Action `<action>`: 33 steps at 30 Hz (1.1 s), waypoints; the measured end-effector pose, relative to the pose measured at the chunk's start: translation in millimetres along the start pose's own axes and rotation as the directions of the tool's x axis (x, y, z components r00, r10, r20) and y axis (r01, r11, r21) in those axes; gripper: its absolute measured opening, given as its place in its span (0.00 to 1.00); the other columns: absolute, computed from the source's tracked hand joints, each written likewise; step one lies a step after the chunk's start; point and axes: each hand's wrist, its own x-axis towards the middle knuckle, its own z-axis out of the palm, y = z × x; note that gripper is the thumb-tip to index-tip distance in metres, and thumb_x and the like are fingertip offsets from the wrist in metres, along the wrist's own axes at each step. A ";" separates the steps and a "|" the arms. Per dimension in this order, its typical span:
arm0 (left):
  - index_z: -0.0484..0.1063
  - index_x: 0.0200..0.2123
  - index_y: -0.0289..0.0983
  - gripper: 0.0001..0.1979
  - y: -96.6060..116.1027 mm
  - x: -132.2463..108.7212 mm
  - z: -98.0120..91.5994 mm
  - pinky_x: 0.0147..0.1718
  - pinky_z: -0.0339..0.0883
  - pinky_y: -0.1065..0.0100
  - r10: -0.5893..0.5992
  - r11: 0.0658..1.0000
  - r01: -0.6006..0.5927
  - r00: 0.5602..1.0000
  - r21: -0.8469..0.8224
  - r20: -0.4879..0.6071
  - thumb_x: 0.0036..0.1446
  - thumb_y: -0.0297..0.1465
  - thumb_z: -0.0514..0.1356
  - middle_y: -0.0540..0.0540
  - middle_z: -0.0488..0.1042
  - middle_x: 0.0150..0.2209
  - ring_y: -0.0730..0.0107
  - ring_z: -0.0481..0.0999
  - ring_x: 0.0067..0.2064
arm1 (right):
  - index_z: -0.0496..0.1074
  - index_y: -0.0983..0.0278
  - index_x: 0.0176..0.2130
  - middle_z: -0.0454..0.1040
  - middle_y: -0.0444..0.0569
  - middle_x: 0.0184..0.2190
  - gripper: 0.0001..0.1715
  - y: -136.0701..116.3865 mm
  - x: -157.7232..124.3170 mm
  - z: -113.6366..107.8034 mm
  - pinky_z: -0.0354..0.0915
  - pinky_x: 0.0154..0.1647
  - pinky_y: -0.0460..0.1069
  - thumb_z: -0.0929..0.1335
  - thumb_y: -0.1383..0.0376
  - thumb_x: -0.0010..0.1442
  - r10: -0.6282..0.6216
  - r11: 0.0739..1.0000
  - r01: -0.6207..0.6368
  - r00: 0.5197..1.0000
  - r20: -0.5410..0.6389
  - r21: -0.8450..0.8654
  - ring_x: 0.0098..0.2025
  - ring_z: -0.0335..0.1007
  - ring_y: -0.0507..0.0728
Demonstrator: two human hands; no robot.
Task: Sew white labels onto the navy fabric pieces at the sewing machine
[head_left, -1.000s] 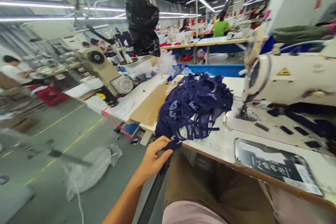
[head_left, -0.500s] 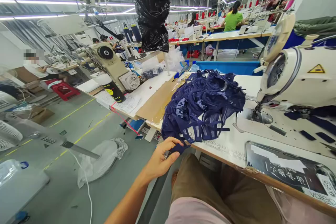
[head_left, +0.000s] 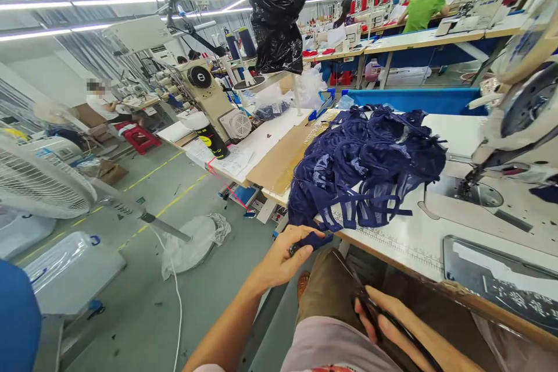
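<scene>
My left hand (head_left: 282, 257) is closed on a navy fabric strip (head_left: 314, 239) at the near left edge of the sewing table. The strip appears to hang from a pile of navy mesh garments (head_left: 364, 165) with loose straps and bands. Low in front of my lap, my right hand (head_left: 386, 317) grips a pair of scissors with dark handles (head_left: 370, 308). Their blades point up and left toward the strip, apart from it. Part of the left-hand grip is hidden behind the fingers.
A sewing machine (head_left: 523, 145) stands right of the pile, with a dark tray (head_left: 501, 279) before it. Left are a black spray can (head_left: 212, 138), a cardboard sheet (head_left: 274, 157) and a white fan (head_left: 47, 168). Co-workers sit farther off, one in green (head_left: 422, 11).
My right hand has come into view from below with the scissors. My left hand still holds the navy strip. The camera view has turned, shifting the table contents rightward.
</scene>
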 end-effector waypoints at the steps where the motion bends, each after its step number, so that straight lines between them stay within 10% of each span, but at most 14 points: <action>1: 0.68 0.44 0.36 0.16 -1.4 -1.0 0.5 0.45 0.60 0.64 0.011 1.000 -0.011 1.000 -0.002 0.002 0.61 0.38 0.47 0.42 0.72 0.46 0.65 0.69 0.44 | 0.65 0.65 0.48 0.73 0.55 0.38 0.37 -3.9 8.4 2.6 0.65 0.46 0.54 0.56 0.39 0.55 -0.026 1.000 0.026 0.998 0.057 -0.004 0.40 0.70 0.60; 10: 0.62 0.33 0.37 0.01 -12.9 3.3 10.3 0.47 0.57 0.61 0.148 0.986 -0.153 0.985 0.064 0.083 0.57 0.27 0.51 0.44 0.73 0.45 0.68 0.70 0.43 | 0.65 0.67 0.38 0.68 0.47 0.25 0.28 -29.5 33.4 -21.8 0.61 0.34 0.49 0.54 0.47 0.61 -0.132 0.991 0.136 0.949 0.286 0.006 0.29 0.64 0.53; 20: 0.64 0.32 0.37 0.06 -17.5 7.0 13.1 0.41 0.63 0.65 0.294 0.940 -0.299 0.954 0.162 0.056 0.55 0.22 0.50 0.44 0.74 0.35 0.70 0.71 0.37 | 0.61 0.64 0.27 0.52 0.36 0.12 0.38 -5.0 32.1 -15.1 0.47 0.16 0.45 0.56 0.33 0.46 0.040 0.999 -0.044 0.986 0.160 0.022 0.14 0.45 0.47; 30: 0.59 0.52 0.38 0.22 -18.2 26.7 22.7 0.36 0.63 0.69 0.103 0.974 -0.119 0.991 0.194 0.090 0.54 0.26 0.58 0.47 0.73 0.36 0.70 0.70 0.36 | 0.65 0.65 0.33 0.66 0.48 0.27 0.20 -26.4 42.9 -31.9 0.57 0.29 0.48 0.61 0.51 0.55 -0.088 0.981 0.106 0.990 0.109 -0.164 0.28 0.58 0.53; 33: 0.67 0.44 0.37 0.14 -25.0 33.6 28.9 0.35 0.61 0.69 0.155 0.937 -0.182 0.981 0.297 0.115 0.53 0.23 0.57 0.48 0.73 0.34 0.71 0.69 0.33 | 0.63 0.65 0.27 0.60 0.42 0.21 0.15 -25.5 49.3 -28.8 0.53 0.26 0.47 0.63 0.54 0.51 -0.042 0.982 0.047 0.999 0.029 -0.184 0.24 0.53 0.51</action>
